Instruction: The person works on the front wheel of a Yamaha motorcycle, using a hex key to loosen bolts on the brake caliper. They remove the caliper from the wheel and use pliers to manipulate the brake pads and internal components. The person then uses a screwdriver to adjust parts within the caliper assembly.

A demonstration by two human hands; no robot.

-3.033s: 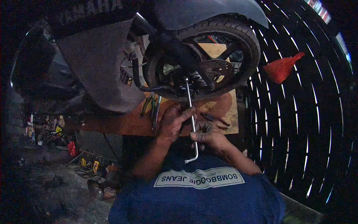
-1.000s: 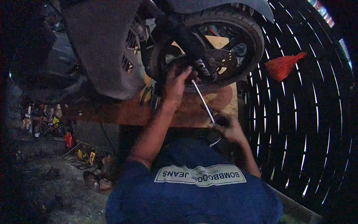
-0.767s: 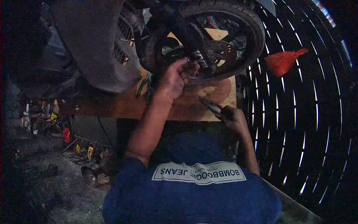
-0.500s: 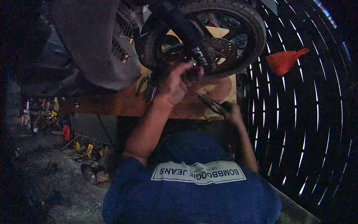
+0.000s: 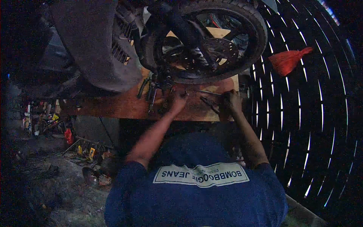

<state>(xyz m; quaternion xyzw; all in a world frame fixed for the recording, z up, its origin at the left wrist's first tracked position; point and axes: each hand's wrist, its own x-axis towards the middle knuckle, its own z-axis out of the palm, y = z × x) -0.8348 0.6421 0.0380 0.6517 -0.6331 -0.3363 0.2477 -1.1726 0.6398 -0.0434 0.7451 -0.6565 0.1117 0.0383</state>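
Observation:
My left hand (image 5: 178, 101) is over the wooden bench below the motorcycle wheel (image 5: 261, 38). Its fingers are curled together, and whatever they may pinch is too small and dark to name. Close by on its left is a dark metal part (image 5: 165, 80), looking like a brake caliper. My right hand (image 5: 231, 101) is closed around the end of a thin metal rod (image 5: 208, 92), perhaps a screwdriver, which points left toward my other hand. Dark pliers (image 5: 209, 103) are on the bench beside the right hand. The wheel's brake disc (image 5: 225, 47) faces me.
Hand tools (image 5: 152, 100) lie on the wooden bench (image 5: 109, 108) left of the left hand. The motorcycle's grey body panel (image 5: 90, 49) overhangs the bench's left part. A red bag (image 5: 286, 62) is at right, against dark slats. Clutter (image 5: 92, 176) covers the floor at lower left.
My left hand has come down from beside the wheel hub to the bench, uncovering the caliper-like part. My right hand has moved up off the pliers and now holds the thin rod.

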